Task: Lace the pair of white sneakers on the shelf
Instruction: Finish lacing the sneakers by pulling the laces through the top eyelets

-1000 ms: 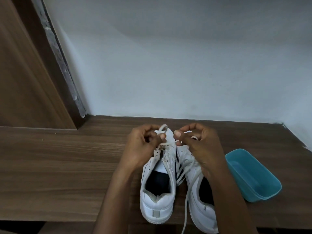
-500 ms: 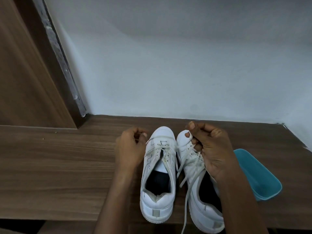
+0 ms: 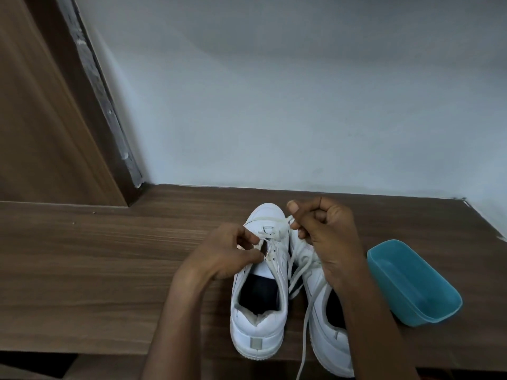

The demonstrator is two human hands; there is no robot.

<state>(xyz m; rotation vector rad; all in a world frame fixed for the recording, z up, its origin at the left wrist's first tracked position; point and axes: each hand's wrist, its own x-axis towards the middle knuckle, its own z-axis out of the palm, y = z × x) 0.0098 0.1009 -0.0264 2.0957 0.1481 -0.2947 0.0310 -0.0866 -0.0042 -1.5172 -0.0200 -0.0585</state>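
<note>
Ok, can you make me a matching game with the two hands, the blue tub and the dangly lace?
Things:
1. left hand
2. right hand
3. blue tub
4. loose lace

Where or how:
A. lies right of the right sneaker
B. hangs over the shelf front edge
C. pinches the left sneaker lace
D. holds a lace end up

Pairs: 1-C, 2-D, 3-A, 4-B
</note>
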